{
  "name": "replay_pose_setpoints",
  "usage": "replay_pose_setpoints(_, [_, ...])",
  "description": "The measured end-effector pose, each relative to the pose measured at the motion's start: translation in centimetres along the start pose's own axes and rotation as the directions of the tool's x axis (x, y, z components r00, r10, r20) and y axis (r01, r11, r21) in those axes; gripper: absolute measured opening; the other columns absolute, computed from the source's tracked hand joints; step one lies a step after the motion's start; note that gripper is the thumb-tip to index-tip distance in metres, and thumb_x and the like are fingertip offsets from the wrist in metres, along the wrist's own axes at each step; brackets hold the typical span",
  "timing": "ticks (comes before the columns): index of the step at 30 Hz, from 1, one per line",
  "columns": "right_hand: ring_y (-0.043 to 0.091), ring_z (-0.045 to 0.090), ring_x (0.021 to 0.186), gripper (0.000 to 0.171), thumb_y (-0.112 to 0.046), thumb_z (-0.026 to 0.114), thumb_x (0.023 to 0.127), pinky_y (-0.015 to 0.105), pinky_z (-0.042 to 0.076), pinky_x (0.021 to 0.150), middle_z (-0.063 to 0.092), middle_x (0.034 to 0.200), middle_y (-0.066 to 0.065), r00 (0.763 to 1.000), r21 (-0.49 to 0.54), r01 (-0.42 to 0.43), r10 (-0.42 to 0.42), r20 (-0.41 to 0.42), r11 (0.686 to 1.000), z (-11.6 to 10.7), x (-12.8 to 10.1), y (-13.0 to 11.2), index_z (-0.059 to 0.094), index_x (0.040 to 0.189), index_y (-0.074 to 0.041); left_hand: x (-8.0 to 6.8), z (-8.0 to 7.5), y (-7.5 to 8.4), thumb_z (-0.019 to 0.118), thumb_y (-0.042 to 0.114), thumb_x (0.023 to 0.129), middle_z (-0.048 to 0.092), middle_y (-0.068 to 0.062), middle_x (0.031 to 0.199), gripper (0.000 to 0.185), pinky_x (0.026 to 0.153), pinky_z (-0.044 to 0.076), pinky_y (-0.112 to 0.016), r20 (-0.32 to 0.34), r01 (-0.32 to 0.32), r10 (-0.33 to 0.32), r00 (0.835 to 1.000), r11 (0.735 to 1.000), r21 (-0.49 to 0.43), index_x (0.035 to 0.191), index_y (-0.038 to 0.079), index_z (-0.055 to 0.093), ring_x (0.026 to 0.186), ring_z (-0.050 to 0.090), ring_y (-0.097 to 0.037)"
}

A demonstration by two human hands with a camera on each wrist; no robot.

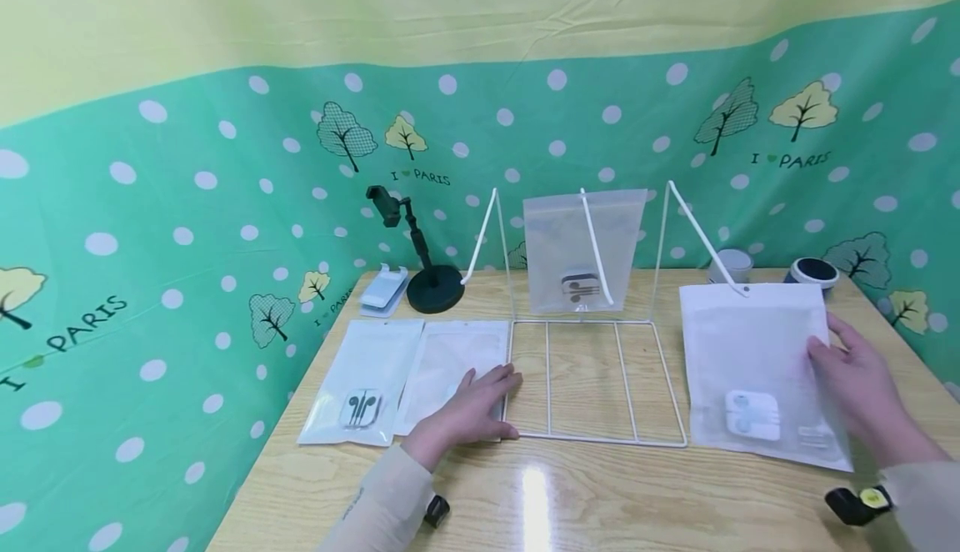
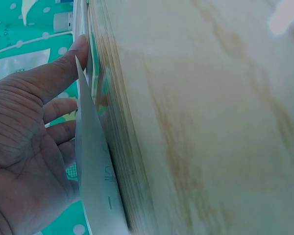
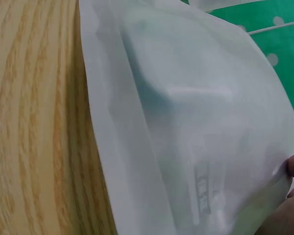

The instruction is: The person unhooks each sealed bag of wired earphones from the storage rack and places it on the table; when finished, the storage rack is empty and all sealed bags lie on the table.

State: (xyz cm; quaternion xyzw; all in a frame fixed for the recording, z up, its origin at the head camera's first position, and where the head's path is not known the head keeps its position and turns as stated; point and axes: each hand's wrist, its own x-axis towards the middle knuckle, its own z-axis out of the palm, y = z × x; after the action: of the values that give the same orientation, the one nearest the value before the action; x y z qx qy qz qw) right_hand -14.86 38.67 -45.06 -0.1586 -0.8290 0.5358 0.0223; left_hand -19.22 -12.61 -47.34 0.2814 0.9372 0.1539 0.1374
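Observation:
My right hand [image 1: 858,385] pinches the right edge of a white zip bag [image 1: 750,335], thumb in front. A flat earphone case [image 1: 752,414] shows through the bag low down. The bag's top hole is right at the tip of the right hook of a white wire rack [image 1: 633,381]. In the right wrist view the bag [image 3: 196,107] bulges and fills most of the picture. My left hand [image 1: 472,410] rests with loosely straight fingers at the left side of the rack's base, over a second white bag [image 1: 457,352]. Its thumb [image 2: 71,61] lies along the wire.
Another earphone bag [image 1: 390,352] lies at the left. A bag with earphones [image 1: 555,243] hangs on the rack's middle hook; the left hook [image 1: 480,235] is bare. Behind stand a black stand [image 1: 435,288], a pale blue phone holder [image 1: 382,289] and two jars [image 1: 812,271].

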Motion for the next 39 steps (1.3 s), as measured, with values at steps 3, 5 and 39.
replay_pose_setpoints(3, [0.057, 0.011, 0.137, 0.068, -0.047, 0.035, 0.103, 0.072, 0.022, 0.103, 0.002, 0.155, 0.031, 1.0, -0.018, 0.013, -0.013, 0.027, 1.0, 0.5, 0.6, 0.1, -0.005, 0.155, -0.028, 0.0, 0.1, 0.0, 0.079, 0.043, 0.079, 0.032, -0.007, 0.157, 0.084, 0.117, 0.011, -0.057, 0.001, 0.002, -0.002, 1.0, 1.0, 0.0, 0.149, 0.016, 0.041, 0.146, 0.024, -0.023])
replay_pose_setpoints(5, [0.059, 0.011, 0.136, 0.07, -0.046, 0.035, 0.103, 0.073, 0.02, 0.102, 0.001, 0.155, 0.033, 0.999, -0.034, 0.027, -0.026, 0.043, 0.999, 0.7, 0.9, 0.2, -0.005, 0.155, -0.021, 0.0, 0.1, 0.0, 0.079, 0.043, 0.079, 0.032, -0.007, 0.157, 0.083, 0.116, 0.011, -0.057, -0.001, 0.0, 0.0, 1.0, 1.0, -0.002, 0.149, 0.016, 0.042, 0.146, 0.024, -0.023])
replay_pose_setpoints(39, [0.061, 0.039, 0.111, 0.09, -0.027, 0.061, 0.094, 0.066, 0.045, 0.081, 0.028, 0.13, 0.048, 0.983, -0.453, -0.038, 0.115, 0.143, 0.891, 1.8, 4.3, 1.2, -0.001, 0.15, 0.008, 0.2, 0.3, -0.1, 0.078, 0.046, 0.079, 0.03, -0.005, 0.158, 0.083, 0.117, 0.011, -0.056, -0.006, 0.001, -0.001, 1.0, 1.0, 0.024, 0.148, 0.018, 0.042, 0.146, 0.022, -0.02])
